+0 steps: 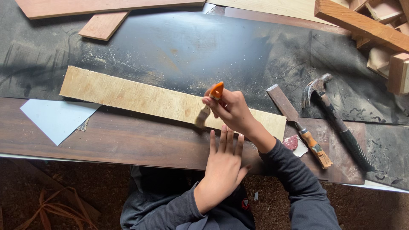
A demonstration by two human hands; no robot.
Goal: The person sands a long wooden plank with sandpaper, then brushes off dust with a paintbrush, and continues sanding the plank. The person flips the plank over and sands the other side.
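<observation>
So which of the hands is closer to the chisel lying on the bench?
Right. The right hand, holding a brush, sits just left of the chisel. The left hand lies flat, lower and farther left.

Both arms wear long dark grey sleeves of soft, slightly creased cloth. The right sleeve [300, 183] runs from 5 o'clock up to the wrist, where its cuff ends in a plain rolled edge. The left sleeve [170, 211] comes in from 6 o'clock, bunched in folds, its cuff closing just behind the wrist. The left hand [223, 164] and right hand [232, 110] are bare: no gloves, rings or watch show. Dark grey clothing shows at 6 o'clock.
</observation>
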